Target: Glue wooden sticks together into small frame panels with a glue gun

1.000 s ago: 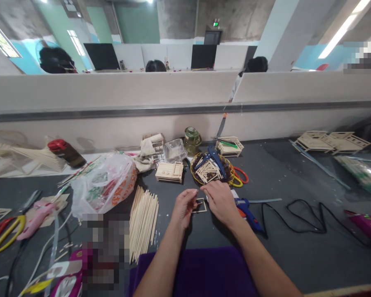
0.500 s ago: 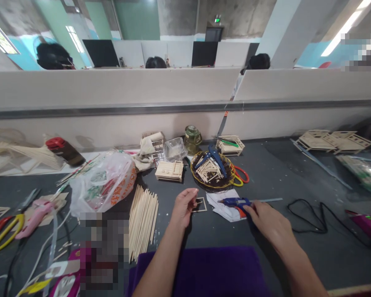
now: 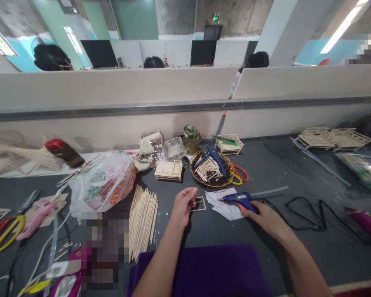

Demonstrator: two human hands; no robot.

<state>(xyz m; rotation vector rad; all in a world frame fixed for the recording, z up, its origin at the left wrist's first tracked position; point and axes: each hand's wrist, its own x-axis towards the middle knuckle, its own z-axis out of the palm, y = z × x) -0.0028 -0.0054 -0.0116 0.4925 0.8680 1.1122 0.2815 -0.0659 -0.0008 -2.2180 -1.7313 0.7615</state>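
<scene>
My left hand [image 3: 183,203] is closed in a pinch at the left side of a small rectangular wooden stick frame [image 3: 204,203], just above the dark table. The far fingers hide part of this frame. My right hand [image 3: 264,216] wraps round the handle of a blue glue gun [image 3: 239,199]. Its nozzle points left toward the frame, and a clear glue stick [image 3: 272,191] sticks out at its back. Below the gun lies crumpled white paper [image 3: 224,209].
Behind my hands stands a yellow-rimmed basket [image 3: 200,185] of short sticks with a blue caliper [image 3: 215,159]. Left are a bundle of long sticks [image 3: 144,222] and a plastic bag [image 3: 102,181]. A black cord [image 3: 306,227] runs right. Purple cloth [image 3: 216,270] lies in front.
My right hand has taken the glue gun up by its handle, and the gun has lifted slightly off the paper. My left hand and the stick frame have stayed almost still.
</scene>
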